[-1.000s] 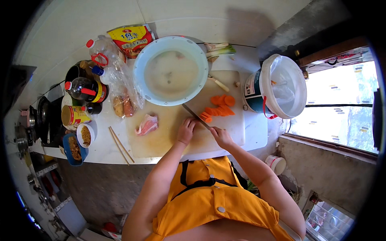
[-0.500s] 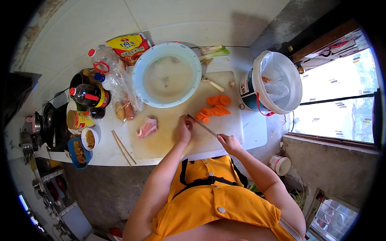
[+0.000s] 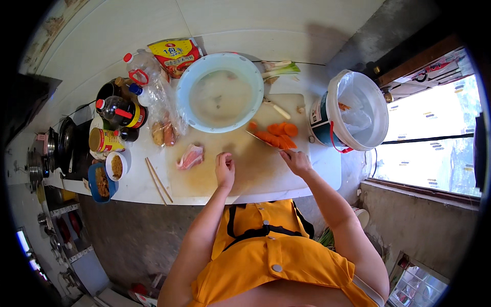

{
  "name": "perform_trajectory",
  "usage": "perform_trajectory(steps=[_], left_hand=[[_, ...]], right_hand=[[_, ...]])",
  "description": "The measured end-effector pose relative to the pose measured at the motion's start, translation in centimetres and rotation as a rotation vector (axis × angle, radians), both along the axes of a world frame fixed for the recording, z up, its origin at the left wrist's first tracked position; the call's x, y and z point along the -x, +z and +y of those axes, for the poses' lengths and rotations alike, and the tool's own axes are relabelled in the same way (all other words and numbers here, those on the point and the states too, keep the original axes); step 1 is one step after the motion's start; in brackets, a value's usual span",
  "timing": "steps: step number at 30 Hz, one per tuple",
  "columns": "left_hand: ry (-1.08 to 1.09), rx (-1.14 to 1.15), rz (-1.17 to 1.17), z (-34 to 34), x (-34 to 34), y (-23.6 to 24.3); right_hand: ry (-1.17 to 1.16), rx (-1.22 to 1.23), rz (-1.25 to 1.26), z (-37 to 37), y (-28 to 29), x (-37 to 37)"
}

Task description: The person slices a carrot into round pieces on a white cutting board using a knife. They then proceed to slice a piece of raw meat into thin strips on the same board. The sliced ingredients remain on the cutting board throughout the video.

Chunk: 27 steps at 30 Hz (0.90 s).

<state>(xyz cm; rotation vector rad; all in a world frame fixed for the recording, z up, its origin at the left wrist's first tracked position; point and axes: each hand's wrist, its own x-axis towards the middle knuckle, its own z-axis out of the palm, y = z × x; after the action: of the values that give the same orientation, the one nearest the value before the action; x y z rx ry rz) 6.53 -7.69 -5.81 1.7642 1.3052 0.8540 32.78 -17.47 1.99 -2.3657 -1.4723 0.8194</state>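
My left hand (image 3: pixel 225 168) hovers over the cream cutting board (image 3: pixel 194 187), fingers curled; whether anything is inside them I cannot make out. It is right of a raw pink meat piece (image 3: pixel 191 156). My right hand (image 3: pixel 297 165) grips a kitchen knife (image 3: pixel 252 134), whose blade lies at the carrot slices (image 3: pixel 284 129), partly hidden by them. Behind them stand a light blue basin of cloudy water (image 3: pixel 220 96) and a peeled pale stalk (image 3: pixel 280 110).
A white bucket with a liner (image 3: pixel 358 107) stands right. Bottles (image 3: pixel 120 113), bagged potatoes (image 3: pixel 163 133), a white bowl (image 3: pixel 116 165), a blue container (image 3: pixel 99 181) and chopsticks (image 3: pixel 158 181) crowd the left. Green-white stalks (image 3: pixel 279 70) lie behind; a window (image 3: pixel 429 158) is right.
My left hand has moved away from the knife, down and leftward. My right hand has moved up and rightward, and the blade now sits among the carrot slices, which are shifted together.
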Motion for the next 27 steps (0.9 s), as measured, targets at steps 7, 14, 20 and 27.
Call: perform_trajectory(steps=[7,14,20,27], left_hand=[[-0.013,-0.005,0.072,-0.5,0.0,1.2],[-0.024,0.023,0.092,-1.3,0.0,0.8],[-0.013,0.095,0.062,-1.9,-0.4,1.9],[-0.222,-0.337,0.128,0.0,-5.1,5.9]], right_hand=[[0.103,-0.156,-0.164,2.1,-0.5,-2.4],[0.140,-0.006,-0.173,3.9,-0.9,-4.1],[0.179,-0.175,-0.067,2.4,-1.5,-3.3],[0.196,-0.376,-0.191,0.5,-1.4,-1.9]])
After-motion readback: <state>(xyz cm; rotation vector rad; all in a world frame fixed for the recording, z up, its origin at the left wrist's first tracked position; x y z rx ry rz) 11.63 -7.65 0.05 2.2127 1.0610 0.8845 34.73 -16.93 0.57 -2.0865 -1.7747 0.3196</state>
